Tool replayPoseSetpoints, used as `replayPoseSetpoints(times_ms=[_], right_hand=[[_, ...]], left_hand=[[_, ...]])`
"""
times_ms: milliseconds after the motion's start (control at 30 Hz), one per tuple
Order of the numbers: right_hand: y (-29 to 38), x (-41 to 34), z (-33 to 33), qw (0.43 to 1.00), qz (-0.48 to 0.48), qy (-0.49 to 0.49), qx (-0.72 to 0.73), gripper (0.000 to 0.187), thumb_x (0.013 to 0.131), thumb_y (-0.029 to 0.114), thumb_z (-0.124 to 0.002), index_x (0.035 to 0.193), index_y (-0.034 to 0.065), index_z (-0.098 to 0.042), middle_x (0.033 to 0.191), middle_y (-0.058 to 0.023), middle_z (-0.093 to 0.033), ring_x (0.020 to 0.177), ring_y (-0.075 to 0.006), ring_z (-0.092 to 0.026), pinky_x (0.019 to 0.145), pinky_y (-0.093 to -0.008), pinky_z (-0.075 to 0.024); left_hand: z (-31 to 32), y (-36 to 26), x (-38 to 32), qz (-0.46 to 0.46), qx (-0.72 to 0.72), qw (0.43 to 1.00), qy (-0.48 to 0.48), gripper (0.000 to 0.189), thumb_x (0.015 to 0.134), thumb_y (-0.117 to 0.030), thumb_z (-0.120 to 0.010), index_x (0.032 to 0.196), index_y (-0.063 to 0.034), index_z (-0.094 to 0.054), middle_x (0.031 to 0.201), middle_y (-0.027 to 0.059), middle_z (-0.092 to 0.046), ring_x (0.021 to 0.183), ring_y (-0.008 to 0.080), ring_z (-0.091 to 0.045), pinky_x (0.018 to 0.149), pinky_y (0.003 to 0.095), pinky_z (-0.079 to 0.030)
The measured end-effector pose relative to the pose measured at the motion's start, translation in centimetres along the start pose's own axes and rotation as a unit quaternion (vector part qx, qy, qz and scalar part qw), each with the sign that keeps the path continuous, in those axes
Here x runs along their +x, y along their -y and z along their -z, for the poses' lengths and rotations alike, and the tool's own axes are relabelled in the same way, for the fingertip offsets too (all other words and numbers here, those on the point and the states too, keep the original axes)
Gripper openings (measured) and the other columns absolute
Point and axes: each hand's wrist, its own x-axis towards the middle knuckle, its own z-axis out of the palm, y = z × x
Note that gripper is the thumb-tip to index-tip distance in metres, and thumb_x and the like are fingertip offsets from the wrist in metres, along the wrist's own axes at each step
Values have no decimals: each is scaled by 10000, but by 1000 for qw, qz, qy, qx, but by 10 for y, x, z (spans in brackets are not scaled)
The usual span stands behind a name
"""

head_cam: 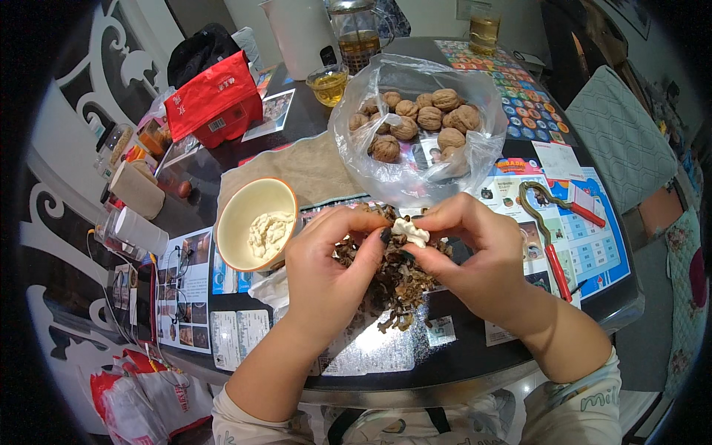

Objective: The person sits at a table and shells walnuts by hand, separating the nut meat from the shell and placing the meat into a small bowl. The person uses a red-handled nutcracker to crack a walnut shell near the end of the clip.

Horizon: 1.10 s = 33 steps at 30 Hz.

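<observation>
Between the fingertips of my right hand [484, 250] is a pale peeled walnut kernel [410, 232]. My left hand [339, 256] is right beside it, thumb and forefinger pinched together; whether they hold a bit of skin or kernel I cannot tell. Under both hands lies a heap of brown walnut shell and skin scraps [397, 303]. Left of my left hand, a cream bowl with an orange rim [231, 233] holds pale kernels [268, 233]. Beyond my hands, an open clear plastic bag [356, 161] contains several whole walnuts [430, 118].
A plier-like nutcracker with red handles [557, 272] lies at the right on printed sheets. A glass cup of yellow liquid [328, 89], a French press [359, 47] and a white kettle [300, 39] stand behind. Jars, a red pouch [214, 100] and eyeglasses [179, 278] are at the left.
</observation>
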Motion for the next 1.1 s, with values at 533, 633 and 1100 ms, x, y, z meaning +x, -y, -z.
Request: replayPoseSetpoints(times_ms=[533,633,1100], right_hand=[[-6,9,4,893,-177,60,410,154,754,50,-540,867,-27,-468,739,-102,-556,635,-117,-546,577,-213,-453],[-8,10,5,899,-167,41,403,128,761,65,-526,850,-9,-471,729,-108,-553,622,-126,-546,562,-216,-457],[-4,6,3,951,-124,15,284,170,730,27,-539,881,-18,-475,801,-77,-552,696,-92,-545,579,-202,-471]], left_hand=[[-10,-1,2,57,-209,975,-54,100,711,13,-485,640,2,-416,662,50,-484,605,107,-443,583,235,-382],[6,6,-2,77,-146,984,70,72,753,-63,-476,726,-7,-439,709,56,-472,644,105,-428,593,217,-344],[4,-2,3,17,-23,999,40,95,662,-28,-565,752,3,-572,749,112,-572,712,211,-543,679,286,-408]])
